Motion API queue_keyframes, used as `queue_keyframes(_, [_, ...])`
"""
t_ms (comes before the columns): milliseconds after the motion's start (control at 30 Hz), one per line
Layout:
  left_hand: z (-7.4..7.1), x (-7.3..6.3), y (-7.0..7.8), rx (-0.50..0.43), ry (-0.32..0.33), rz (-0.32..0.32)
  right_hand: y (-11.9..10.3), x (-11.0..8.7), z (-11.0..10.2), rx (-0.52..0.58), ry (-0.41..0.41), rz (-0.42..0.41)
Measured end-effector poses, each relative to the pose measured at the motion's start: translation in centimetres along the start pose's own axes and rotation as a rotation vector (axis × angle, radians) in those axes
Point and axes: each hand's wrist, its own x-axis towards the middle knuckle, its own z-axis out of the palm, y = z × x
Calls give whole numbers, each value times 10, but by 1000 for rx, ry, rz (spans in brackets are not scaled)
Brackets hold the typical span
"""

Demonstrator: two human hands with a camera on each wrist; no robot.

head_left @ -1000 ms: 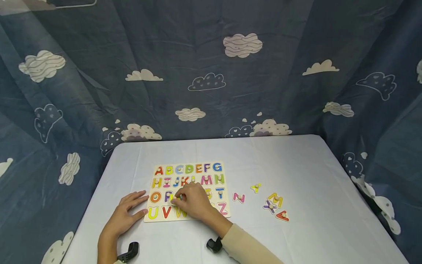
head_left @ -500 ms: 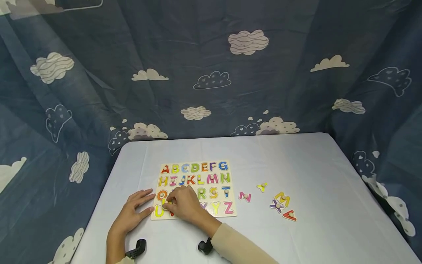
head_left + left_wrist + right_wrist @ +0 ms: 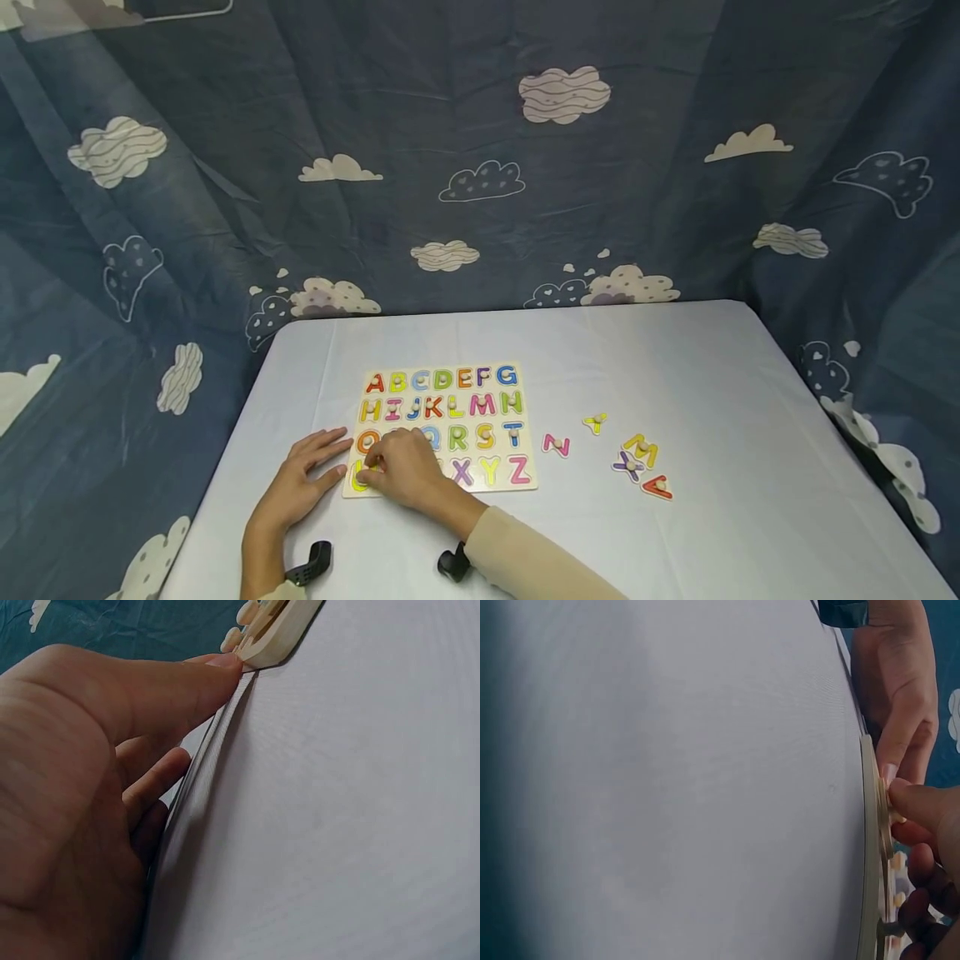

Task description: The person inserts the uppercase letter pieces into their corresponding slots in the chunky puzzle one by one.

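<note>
A wooden alphabet board (image 3: 528, 454) with colourful knobbed letters lies on the white table. My right hand (image 3: 408, 471) pinches a yellow letter piece (image 3: 358, 482) over the U place in the lower left corner. The fingers cover much of that piece, and the hand hides V and W. In the right wrist view, thumb and fingertips meet low over the board. My left hand (image 3: 300, 479) rests at the board's left side, fingers extended. Its thumb tip touches the board's corner in the left wrist view.
Right of the board lie a pink N (image 3: 556, 446), a yellow Y (image 3: 595, 423), a yellow M (image 3: 641, 450), a purple X (image 3: 627, 467) and a red A (image 3: 657, 487). X, Y and Z on the board's bottom row show no knobs. A dark cloud-print curtain (image 3: 480, 242) stands behind.
My right hand has moved left and toward the near edge, from the middle of the board to the U corner, carrying the yellow piece. The left hand stays at the board's side.
</note>
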Motion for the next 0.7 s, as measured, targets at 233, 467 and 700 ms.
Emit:
queue_keyframes(233, [2, 1, -2, -3, 5, 18, -6, 2, 3, -31, -16, -43])
queue_keyframes(467, [2, 1, -6, 16, 5, 9, -7, -1, 3, -33, -35, -31])
queue_keyframes(700, [1, 1, -5, 7, 1, 1, -2, -2, -4, 30, -81, -5])
